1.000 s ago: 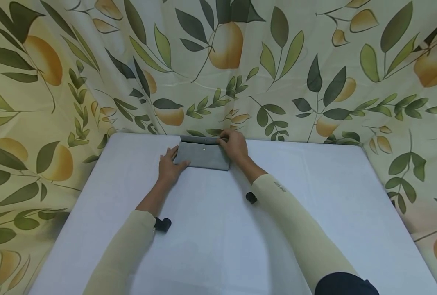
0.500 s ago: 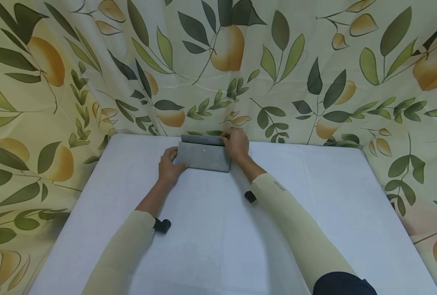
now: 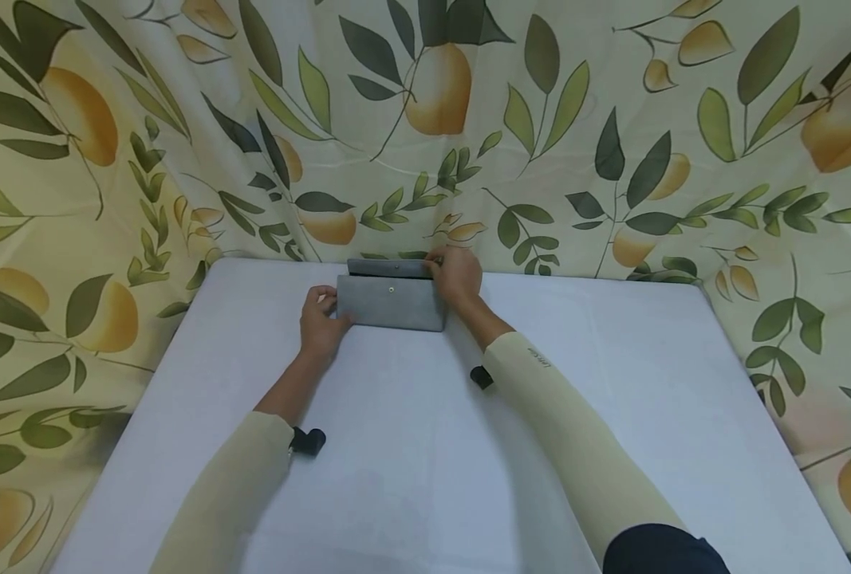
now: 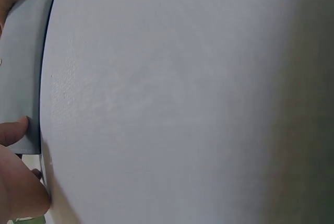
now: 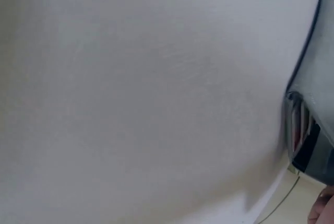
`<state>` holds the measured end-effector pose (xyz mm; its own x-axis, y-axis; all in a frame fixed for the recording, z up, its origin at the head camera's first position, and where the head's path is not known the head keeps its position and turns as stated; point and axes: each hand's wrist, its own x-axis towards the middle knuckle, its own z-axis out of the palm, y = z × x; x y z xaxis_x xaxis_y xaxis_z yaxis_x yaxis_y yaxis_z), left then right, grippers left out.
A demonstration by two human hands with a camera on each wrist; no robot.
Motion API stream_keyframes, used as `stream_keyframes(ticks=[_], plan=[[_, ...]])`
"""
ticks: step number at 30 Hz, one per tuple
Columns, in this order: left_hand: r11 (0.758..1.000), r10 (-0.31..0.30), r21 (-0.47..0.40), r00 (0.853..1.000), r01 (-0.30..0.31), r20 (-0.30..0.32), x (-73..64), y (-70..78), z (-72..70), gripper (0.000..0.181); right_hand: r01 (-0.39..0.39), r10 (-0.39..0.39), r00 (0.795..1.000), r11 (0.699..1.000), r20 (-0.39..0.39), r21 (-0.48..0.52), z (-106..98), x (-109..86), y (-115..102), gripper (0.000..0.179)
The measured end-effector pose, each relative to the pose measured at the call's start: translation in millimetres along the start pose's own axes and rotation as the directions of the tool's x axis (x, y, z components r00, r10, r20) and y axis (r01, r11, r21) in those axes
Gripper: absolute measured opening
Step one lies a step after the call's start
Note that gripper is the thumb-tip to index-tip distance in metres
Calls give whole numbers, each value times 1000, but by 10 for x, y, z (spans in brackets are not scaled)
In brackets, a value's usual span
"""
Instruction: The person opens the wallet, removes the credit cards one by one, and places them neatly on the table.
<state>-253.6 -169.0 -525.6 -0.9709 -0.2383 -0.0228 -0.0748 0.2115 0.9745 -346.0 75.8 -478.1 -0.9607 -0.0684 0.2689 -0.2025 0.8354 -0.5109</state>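
Observation:
A grey wallet [image 3: 391,303] with a small metal snap stands near the far edge of the table, its flap [image 3: 389,268] raised behind the front panel. My left hand [image 3: 321,325] holds the wallet's left end; in the left wrist view the thumb [image 4: 14,131] lies on the front of the wallet [image 4: 22,72] near a corner. At the flap's right end, my right hand [image 3: 457,277] pinches the flap between thumb and fingers. From the right wrist view, the wallet's open side [image 5: 301,125] shows layered inner parts, with fingertips [image 5: 319,208] at the lower corner.
A white-covered table [image 3: 411,446] spreads out in front of me. Behind and beside it hangs a curtain [image 3: 540,143] printed with leaves and fruit, close to the wallet. Dark wrist cameras sit at both sleeves.
My left hand has shifted slightly left, and its thumb covers less of the wallet's front. The flap shows more of its face, with its snap part visible. My right hand stays at the flap.

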Motion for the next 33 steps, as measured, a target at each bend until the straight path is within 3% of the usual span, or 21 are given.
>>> stream_keyframes(ticks=[5, 10, 13, 19, 24, 27, 33], plan=[[1000, -9, -10, 1000, 9, -4, -7, 28, -22, 53, -28, 23, 998, 997, 65, 71, -66, 15, 15, 20], [1000, -14, -4, 1000, 14, 5, 5, 40, -43, 47, -45, 27, 987, 993, 161, 112, -167, 67, 82, 50], [1000, -9, -22, 1000, 10, 22, 10, 45, -64, 43, -52, 18, 981, 984, 195, 169, -225, 89, 116, 59], [999, 2, -44, 999, 0, 52, 34, 34, -120, 30, -37, -16, 979, 966, 202, 255, -264, 100, 163, 59], [983, -29, -180, 999, 35, 38, 26, 43, -167, 13, -17, -47, 980, 946, 191, 323, -240, 85, 205, 53], [968, -21, -249, 999, 33, 50, 7, 41, -214, 18, -17, -55, 980, 936, 192, 353, -228, 62, 220, 50], [960, -2, -279, 994, 33, 111, -40, 28, -334, 33, 5, -85, 974, 934, 209, 358, -213, 20, 228, 47]])
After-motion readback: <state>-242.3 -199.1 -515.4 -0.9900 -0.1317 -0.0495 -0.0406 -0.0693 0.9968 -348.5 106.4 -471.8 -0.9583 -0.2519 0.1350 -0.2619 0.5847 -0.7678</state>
